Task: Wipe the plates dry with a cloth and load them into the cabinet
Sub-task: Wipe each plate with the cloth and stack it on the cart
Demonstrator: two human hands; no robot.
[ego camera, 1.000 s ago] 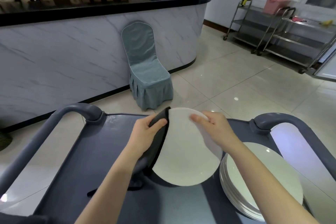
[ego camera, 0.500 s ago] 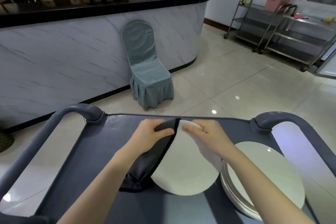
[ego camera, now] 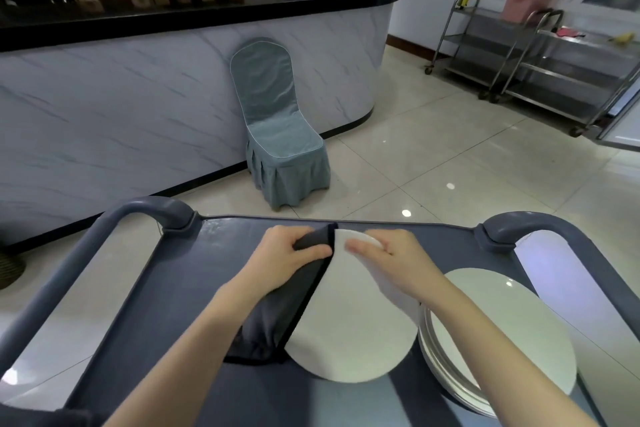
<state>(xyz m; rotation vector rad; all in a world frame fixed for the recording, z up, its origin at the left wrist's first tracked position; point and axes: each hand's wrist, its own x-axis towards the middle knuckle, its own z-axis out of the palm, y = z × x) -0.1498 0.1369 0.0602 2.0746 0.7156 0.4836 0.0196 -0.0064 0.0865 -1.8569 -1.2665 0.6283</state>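
Above the cart [ego camera: 145, 288], cloth [ego camera: 277, 315] hides one plate [ego camera: 349, 333] edge.

White plate [ego camera: 349, 322], dark grey cloth [ego camera: 277, 315] at its 9 o'clock, slate-blue cart [ego camera: 166, 288]; at 12 o'clock a teal-grey chair cover [ego camera: 277, 135] (pale piping) against a grey-veined marble bar [ego camera: 121, 121], black-topped.

Over the grey surface [ego camera: 173, 291] the left hand [ego camera: 287, 260] grips a dark cloth [ego camera: 277, 315] against the white plate [ego camera: 349, 322] at its 10 o'clock edge, the right hand [ego camera: 398, 263] holds its 12 o'clock rim, and a plate stack [ego camera: 502, 333] lies at its 4 o'clock.
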